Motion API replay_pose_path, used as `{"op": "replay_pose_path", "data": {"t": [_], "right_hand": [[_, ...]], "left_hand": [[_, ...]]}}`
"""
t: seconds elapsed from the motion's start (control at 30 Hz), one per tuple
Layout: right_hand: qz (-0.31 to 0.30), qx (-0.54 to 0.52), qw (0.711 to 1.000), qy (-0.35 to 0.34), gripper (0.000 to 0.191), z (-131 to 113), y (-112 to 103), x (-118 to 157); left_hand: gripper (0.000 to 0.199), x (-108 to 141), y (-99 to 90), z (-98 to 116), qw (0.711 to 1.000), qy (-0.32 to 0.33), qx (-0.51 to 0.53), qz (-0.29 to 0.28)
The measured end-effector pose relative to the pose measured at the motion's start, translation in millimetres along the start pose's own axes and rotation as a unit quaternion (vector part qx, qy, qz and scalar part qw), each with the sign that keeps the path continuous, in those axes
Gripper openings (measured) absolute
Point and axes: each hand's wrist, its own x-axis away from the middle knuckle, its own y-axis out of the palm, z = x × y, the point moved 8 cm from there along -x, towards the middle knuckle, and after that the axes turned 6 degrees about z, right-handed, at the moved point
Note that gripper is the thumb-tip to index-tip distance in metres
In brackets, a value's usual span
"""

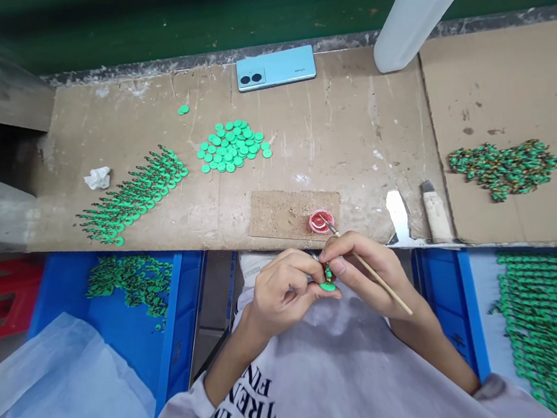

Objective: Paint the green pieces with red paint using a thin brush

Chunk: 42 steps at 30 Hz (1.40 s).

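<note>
My left hand [287, 285] is closed on a small figurine [327, 277], a dark green and gold shape on a round green base. In my right hand [373, 272] is a thin paintbrush [380, 281] with a pale wooden handle; its fingers also touch the figurine's top. The brush tip points up at a small cup of red liquid [321, 221], which stands on a cardboard scrap [279, 212] at the table's front edge. Whether the tip touches the liquid I cannot tell. Loose green discs [234, 145] lie behind, with rows of similar figurines [136, 195] to their left.
A light blue phone [276, 68] lies at the back, left of a white post [417, 12]. More small pieces [505, 166] are heaped at right, past a scraper [436, 211]. Blue trays hold figurines at left [130, 279] and right [555, 318]. Crumpled tissue [98, 178] lies left.
</note>
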Motion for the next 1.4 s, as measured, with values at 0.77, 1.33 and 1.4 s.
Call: {"op": "replay_pose_path", "data": {"t": [0.77,1.33,1.4], "right_hand": [[-0.008,-0.011,1.0,-0.015,0.012,5.5,-1.0,-0.8],[-0.003,-0.012,1.0,-0.021,0.007,7.2,-1.4,-1.0],[-0.001,-0.009,1.0,-0.019,0.007,6.4,-1.5,-1.0]], "left_hand": [[0.046,1.1,0.7,-0.1,1.0,0.004,0.011,0.007],[0.053,3.1,0.0,-4.5,0.999,-0.011,0.047,0.01],[0.052,2.9,0.9,-4.9,0.999,-0.015,0.044,0.002]]}}
